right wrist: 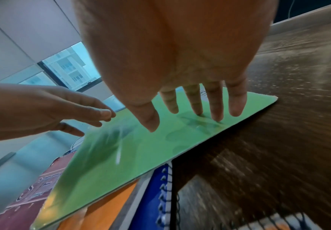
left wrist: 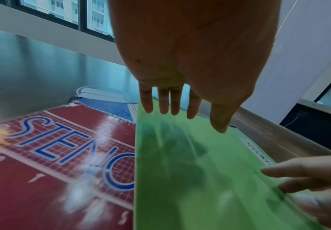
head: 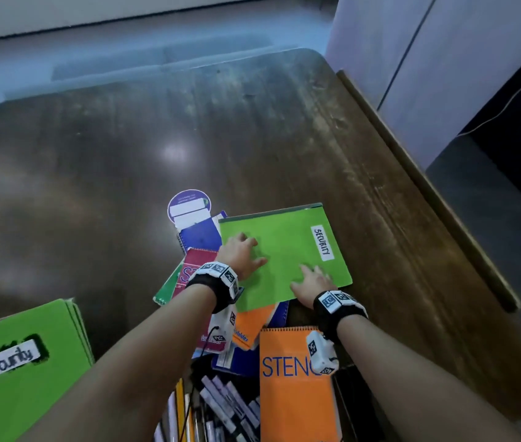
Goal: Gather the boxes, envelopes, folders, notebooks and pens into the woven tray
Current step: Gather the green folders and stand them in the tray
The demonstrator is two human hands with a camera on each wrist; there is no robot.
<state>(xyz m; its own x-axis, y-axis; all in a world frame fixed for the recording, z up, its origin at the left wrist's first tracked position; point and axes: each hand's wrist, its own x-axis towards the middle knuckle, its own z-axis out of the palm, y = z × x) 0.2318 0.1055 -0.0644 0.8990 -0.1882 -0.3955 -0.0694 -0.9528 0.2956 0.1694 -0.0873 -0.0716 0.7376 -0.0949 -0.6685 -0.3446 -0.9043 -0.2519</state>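
Green flat card folder [head: 284, 253] lies atop a notebook heap on the dark wooden tabletop [head: 93, 154]; left hand [head: 240, 255] and right hand [head: 313, 282] rest flat, grips open. Step: gathering; next, curl fingers under an edge.

Both bare forearms are reaching forward, each wearing a black wrist strap with white marker blocks. The left hand [head: 240, 254] is lying flat, fingers straight and spread. The right hand [head: 313, 283] is doing likewise, its fingertips [right wrist: 198, 111] pressing down.
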